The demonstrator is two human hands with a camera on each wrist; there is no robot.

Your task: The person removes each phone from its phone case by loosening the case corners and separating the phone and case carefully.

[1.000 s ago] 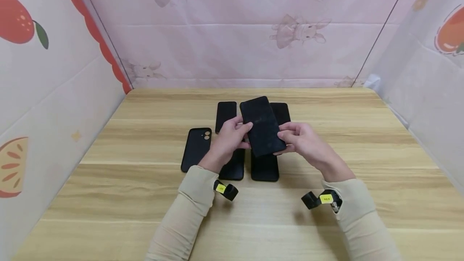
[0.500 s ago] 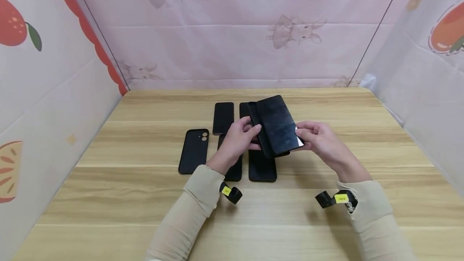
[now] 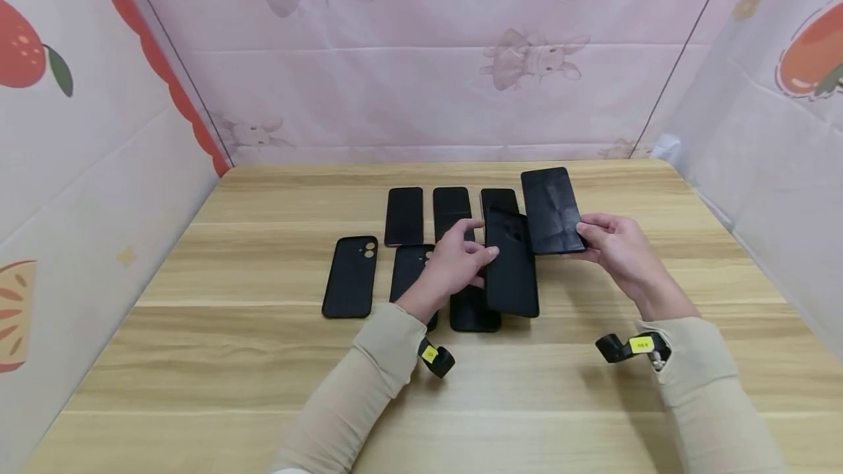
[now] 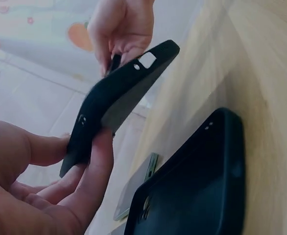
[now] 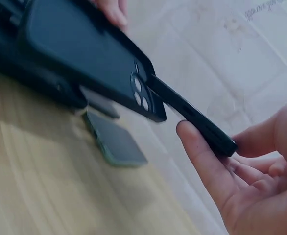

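My left hand (image 3: 454,260) grips the edge of a black phone case (image 3: 514,273), thumb on one side and fingers behind. Its open inside faces up, and camera holes (image 5: 139,93) show at one end in the right wrist view. A black phone (image 3: 553,212) is pinched at its lower right corner by my right hand (image 3: 614,246). Both things are lifted above the table. In the head view the phone stands beyond and to the right of the case. From the right wrist, the far end of the phone (image 5: 195,117) appears close to the case's camera end; contact cannot be told.
Three dark phones lie in a back row: left (image 3: 404,216), middle (image 3: 452,211) and right (image 3: 499,199). In front of them lie black cases: left (image 3: 350,278), middle (image 3: 403,269), partly under my left arm, and right (image 3: 474,313). Cloth walls (image 3: 421,93) border the wooden table (image 3: 514,401).
The phone has come out of the case and moved right with my right hand. My left hand has carried the case right and turned it. The phones and cases on the table keep their places.
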